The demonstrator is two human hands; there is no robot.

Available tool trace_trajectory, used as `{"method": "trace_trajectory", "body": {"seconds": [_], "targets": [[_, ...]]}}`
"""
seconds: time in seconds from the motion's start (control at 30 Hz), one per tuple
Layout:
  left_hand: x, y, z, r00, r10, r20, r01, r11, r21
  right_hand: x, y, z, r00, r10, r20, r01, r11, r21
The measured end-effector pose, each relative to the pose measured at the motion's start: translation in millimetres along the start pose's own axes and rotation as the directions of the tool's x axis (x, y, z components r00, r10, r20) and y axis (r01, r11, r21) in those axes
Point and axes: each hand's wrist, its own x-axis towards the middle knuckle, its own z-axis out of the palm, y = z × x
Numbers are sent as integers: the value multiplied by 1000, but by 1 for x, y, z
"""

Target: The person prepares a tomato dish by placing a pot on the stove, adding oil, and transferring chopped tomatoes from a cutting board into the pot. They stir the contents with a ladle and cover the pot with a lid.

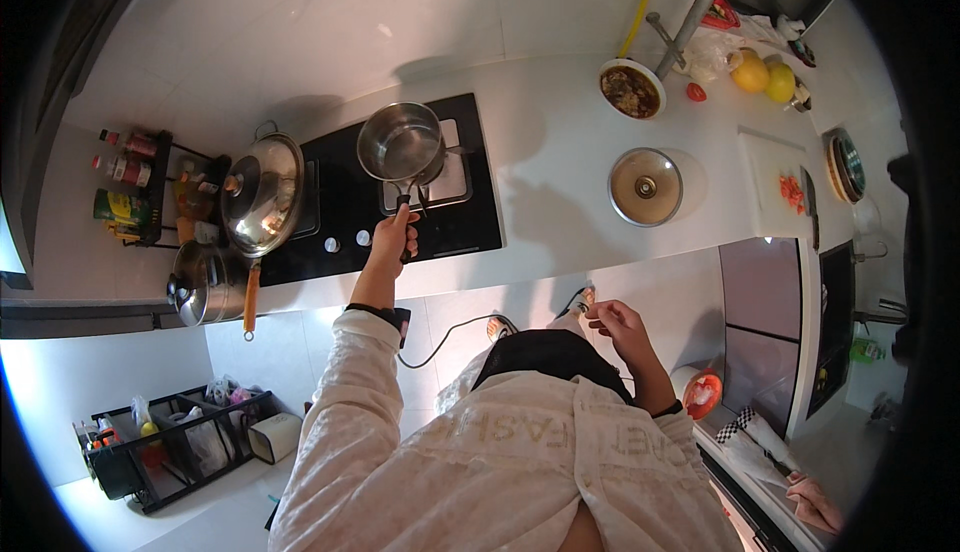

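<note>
My left hand (394, 235) is closed around the black handle of a steel saucepan (401, 141), which is over the right burner of a black gas cooktop (450, 233). No lid is on the saucepan, and its inside shows bare metal. Whether its base touches the burner is hard to tell. My right hand (616, 321) hangs over the floor before my waist, fingers loosely curled, with nothing seen in it. A round glass lid (645, 187) with a steel knob lies on the white counter. Left of the saucepan is a wok with a domed steel lid (262, 196).
A lidded steel pot (210, 282) stands at the counter's left edge beside a rack of bottles (161, 188). Toward the right are a bowl of brown food (632, 89), a tomato piece (696, 92), yellow fruit (750, 72), and a cutting board (761, 177) with chopped red pieces and a knife (811, 203).
</note>
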Motion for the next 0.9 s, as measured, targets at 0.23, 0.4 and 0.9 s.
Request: {"method": "trace_trajectory", "body": {"seconds": [0.23, 0.4, 0.9], "targets": [[1, 3, -2, 999, -49, -5, 49, 999, -1, -1, -2, 4, 1000, -3, -17, 3, 1000, 25], [3, 1, -7, 998, -44, 44, 45, 999, -23, -1, 1, 6, 1000, 2, -15, -1, 1000, 17], [11, -20, -27, 994, 109, -29, -109, 994, 6, 1, 8, 5, 997, 71, -30, -71, 997, 16]]}}
